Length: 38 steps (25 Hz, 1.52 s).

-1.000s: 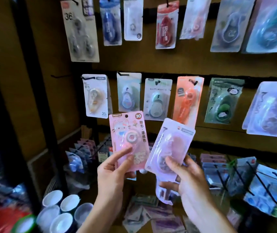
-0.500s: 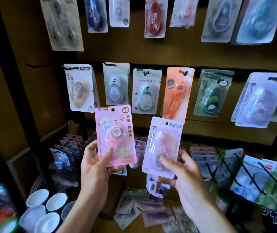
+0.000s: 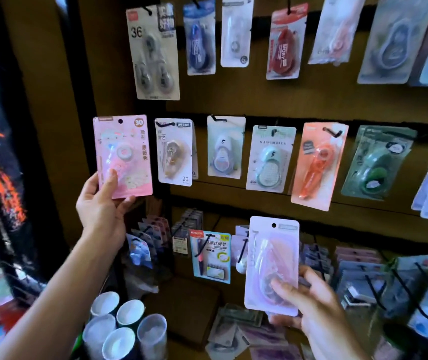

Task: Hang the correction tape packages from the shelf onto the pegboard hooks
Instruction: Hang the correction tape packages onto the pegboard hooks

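Left fingers gripping pink cartoon package, right fingers pinching lilac package

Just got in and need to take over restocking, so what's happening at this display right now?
A person is stocking correction tape on a pegboard. The left hand holds a pink package up at the left end of the middle row, beside the hanging packages; it does not look hooked yet. The right hand holds a pale lilac package lower down, waiting. More packages lie on the shelf below.
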Each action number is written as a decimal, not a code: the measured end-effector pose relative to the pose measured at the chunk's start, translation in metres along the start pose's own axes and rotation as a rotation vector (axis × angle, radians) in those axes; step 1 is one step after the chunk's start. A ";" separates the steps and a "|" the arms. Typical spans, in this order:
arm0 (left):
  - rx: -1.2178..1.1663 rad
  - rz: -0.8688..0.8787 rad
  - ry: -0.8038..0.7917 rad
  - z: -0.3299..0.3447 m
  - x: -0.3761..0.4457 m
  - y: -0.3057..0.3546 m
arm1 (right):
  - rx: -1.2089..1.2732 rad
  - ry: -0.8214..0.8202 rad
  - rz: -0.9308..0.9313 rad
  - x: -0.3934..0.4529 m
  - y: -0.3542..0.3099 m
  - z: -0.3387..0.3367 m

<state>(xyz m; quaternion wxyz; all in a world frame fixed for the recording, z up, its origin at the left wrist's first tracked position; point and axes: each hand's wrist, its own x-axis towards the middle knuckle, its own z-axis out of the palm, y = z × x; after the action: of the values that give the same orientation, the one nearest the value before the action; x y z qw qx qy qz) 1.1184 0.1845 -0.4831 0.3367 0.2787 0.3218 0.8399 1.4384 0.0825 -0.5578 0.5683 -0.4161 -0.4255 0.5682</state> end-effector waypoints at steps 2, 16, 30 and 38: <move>0.055 -0.007 0.038 -0.011 0.021 0.007 | -0.019 -0.006 0.005 0.001 0.001 0.001; 0.223 0.020 0.036 -0.018 0.057 0.003 | -0.026 -0.083 0.152 0.008 0.004 0.002; 0.012 0.031 -0.162 -0.046 0.061 0.006 | -0.066 -0.074 0.181 0.009 0.004 0.004; 0.170 -0.018 -0.099 -0.042 0.066 0.017 | -0.092 -0.027 0.181 0.008 0.004 0.009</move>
<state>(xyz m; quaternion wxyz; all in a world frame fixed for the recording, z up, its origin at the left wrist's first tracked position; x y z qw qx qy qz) 1.0420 0.2088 -0.4809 0.3351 0.3446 0.3773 0.7916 1.4288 0.0906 -0.5588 0.4892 -0.4708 -0.4195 0.6025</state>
